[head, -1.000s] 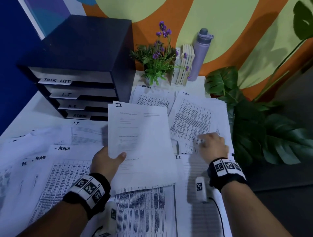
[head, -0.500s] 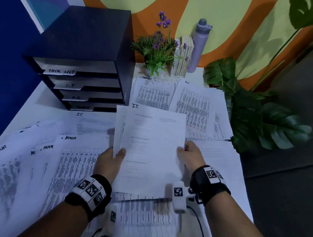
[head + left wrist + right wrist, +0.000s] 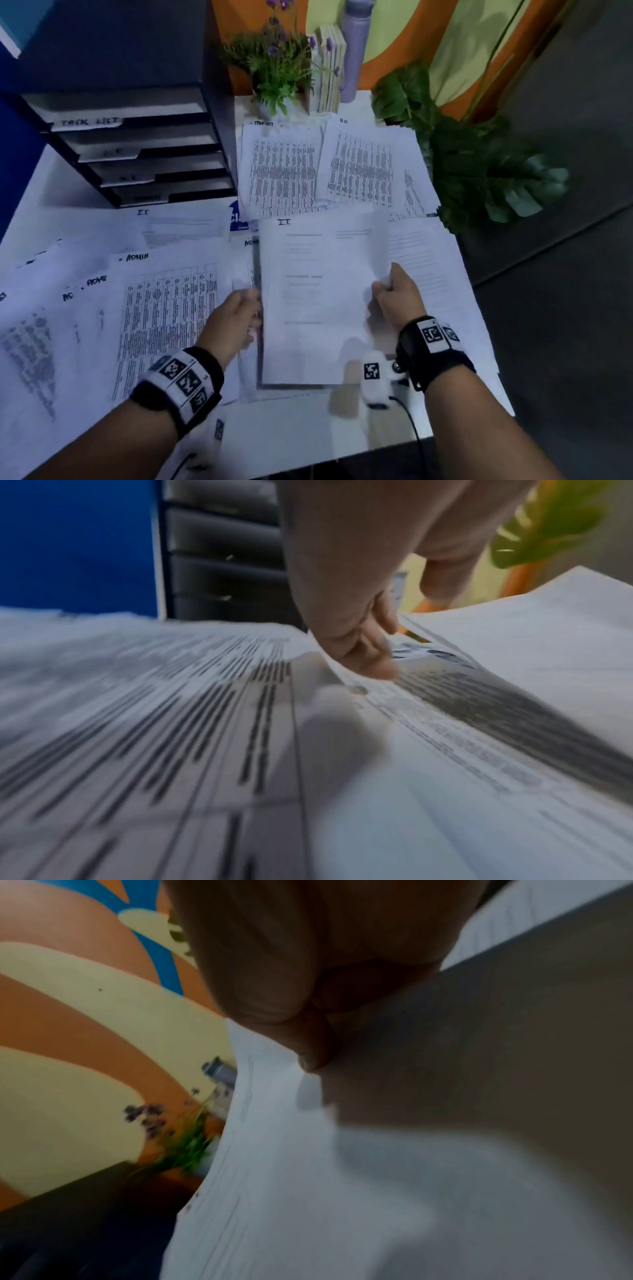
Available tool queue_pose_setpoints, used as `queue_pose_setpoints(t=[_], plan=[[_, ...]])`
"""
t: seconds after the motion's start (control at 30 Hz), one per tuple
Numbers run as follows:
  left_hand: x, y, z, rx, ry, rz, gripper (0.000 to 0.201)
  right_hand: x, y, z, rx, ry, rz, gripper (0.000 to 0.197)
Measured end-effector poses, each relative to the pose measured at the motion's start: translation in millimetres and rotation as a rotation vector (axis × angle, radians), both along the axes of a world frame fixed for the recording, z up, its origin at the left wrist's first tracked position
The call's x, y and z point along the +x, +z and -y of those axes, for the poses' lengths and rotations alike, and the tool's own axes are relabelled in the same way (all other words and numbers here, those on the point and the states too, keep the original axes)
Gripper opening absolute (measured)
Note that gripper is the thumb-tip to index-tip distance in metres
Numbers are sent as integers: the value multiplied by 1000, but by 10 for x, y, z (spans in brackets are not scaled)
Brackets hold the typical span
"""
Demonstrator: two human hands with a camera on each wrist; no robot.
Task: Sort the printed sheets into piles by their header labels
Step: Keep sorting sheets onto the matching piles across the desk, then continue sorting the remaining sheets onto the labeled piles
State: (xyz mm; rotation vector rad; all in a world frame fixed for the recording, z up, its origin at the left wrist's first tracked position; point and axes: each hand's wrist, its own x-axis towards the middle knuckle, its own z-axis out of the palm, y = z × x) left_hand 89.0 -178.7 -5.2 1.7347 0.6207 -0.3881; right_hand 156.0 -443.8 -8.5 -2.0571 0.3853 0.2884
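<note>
Right hand [image 3: 394,301] is pinching the right edge of the I.T. sheet [image 3: 318,301], thumb and fingers curled onto the paper, which is bowing upward beside it. Left hand [image 3: 233,320] is steadying the sheet's opposite edge, fingers bent against it, though whether they are actually gripping is unclear. Both hands are holding it just above the spread of printed sheets [image 3: 164,308]. Doing this well probably means keeping the sheet flat, squaring its edges, and setting it on the I.T. pile [image 3: 178,226], lying beyond the left hand.
</note>
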Motion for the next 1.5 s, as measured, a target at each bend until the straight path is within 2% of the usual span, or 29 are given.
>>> queue_pose_setpoints(t=[0.03, 0.07, 0.17, 0.27, 0.33, 0.43, 0.5, 0.73, 0.87, 0.93, 1.07, 1.13, 1.2, 1.3, 1.4, 1.47, 1.5], plan=[[-16, 23, 44, 113, -117, 67, 41, 37, 65, 181, -93, 0, 20, 20], [-24, 12, 79, 245, -228, 119, 39, 68, 130, 375, -182, -19, 18, 24], [-35, -19, 216, 486, -492, 235, 56, 133, 210, 883, -408, -84, -56, 46], [-45, -119, 355, 605, -738, 125, 78, 103, 176, 941, -699, -61, -104, 70], [-58, -183, 421, 706, -844, 35, 87, 22, 138, 750, -843, 61, -54, 72], [-132, -205, 462, 745, -903, -31, 91, -186, -38, 435, -811, 430, -96, 64], [-225, -226, 455, 736, -893, -45, 92, -286, -121, 358, -771, 534, -169, 67], [-218, -151, 482, 690, -875, 0, 89, -115, -8, 282, -761, 528, -196, 66], [-245, 52, 337, 623, -649, 181, 72, -151, 56, 85, -752, 541, -118, 60], [-300, 118, 113, 635, -504, 205, 68, -186, 75, -169, -679, 580, -28, 55], [-422, 60, -660, 728, -280, 35, 69, -296, 112, -896, -371, 668, 34, 40], [-546, -15, -1079, 782, -153, -68, 71, -367, 120, -1249, -340, 729, 26, 34], [-703, -100, -1433, 825, -63, -170, 75, -447, 118, -1556, -326, 750, 4, 37], [-924, -190, -1770, 856, -69, -297, 90, -529, 46, -1875, -254, 641, -83, 52], [-1087, -226, -1840, 808, -137, -325, 98, -548, -45, -2083, -191, 526, -186, 68], [-1156, -235, -1802, 773, -163, -277, 97, -543, -77, -2185, -179, 468, -228, 61], [-1167, -234, -1782, 764, -143, -243, 93, -547, -74, -2208, -192, 446, -217, 48]])
